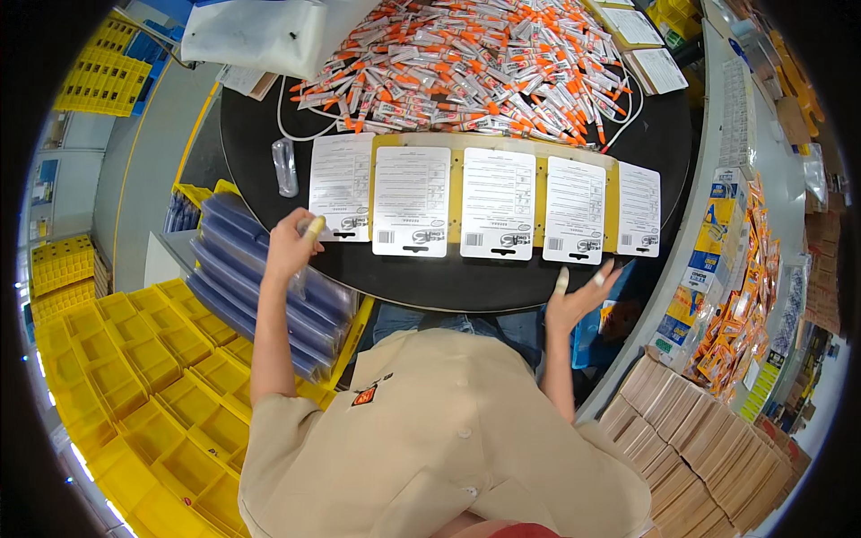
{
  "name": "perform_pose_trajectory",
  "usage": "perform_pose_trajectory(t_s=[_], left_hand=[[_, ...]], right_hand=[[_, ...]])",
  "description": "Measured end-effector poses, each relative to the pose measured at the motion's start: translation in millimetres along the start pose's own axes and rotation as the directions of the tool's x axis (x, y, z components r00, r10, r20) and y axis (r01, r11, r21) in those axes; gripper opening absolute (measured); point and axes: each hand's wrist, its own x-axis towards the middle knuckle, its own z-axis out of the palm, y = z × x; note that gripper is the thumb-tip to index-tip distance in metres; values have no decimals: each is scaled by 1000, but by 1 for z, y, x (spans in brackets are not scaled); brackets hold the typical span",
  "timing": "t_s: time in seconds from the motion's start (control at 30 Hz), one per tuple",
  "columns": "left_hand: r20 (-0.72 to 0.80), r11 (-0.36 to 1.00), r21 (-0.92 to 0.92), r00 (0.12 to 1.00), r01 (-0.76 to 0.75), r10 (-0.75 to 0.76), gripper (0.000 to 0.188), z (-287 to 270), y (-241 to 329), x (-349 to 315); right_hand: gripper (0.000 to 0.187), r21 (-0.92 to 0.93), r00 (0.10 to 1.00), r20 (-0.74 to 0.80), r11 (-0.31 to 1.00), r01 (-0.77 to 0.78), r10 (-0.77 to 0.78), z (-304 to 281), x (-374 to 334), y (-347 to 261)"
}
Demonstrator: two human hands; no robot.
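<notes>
Five white printed backing cards lie in a row on a yellow board. My left hand is beside the left end of the row, fingers curled, a pale cover on one finger. Something clear shows below its palm, but I cannot make out what it holds. My right hand is just off the table's near edge, below the right-hand cards. Its fingers are spread with nothing in them, and the thumb wears a white cover. A clear plastic blister lies left of the cards.
Orange-capped tubes are heaped at the back of the round black table. Nested clear plastic blisters and yellow bins stand at left. At right are stacked brown cardboard, orange packets and a blue bin.
</notes>
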Motion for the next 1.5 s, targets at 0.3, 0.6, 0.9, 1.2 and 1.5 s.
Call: perform_pose_trajectory(t_s=[0.3,0.6,0.9,1.2,1.5], left_hand=[[-270,919,-83,896,-386,352,19,-18,53,-6],[122,784,-515,876,-346,466,35,20,160,-61],[425,643,-449,485,-621,765,35,127,267,-77],[561,651,-475,366,-592,742,34,154,287,-101],[495,604,-364,402,-709,771,30,177,284,-89]], right_hand=[[53,297,569,297,641,708,-767,-13,56,-57],[42,443,360,73,354,823,-930,52,10,-123],[50,896,581,422,417,-151,-696,39,70,-106],[51,644,235,82,231,729,-969,70,-9,-146],[14,651,775,585,707,-276,-237,36,146,-144]])
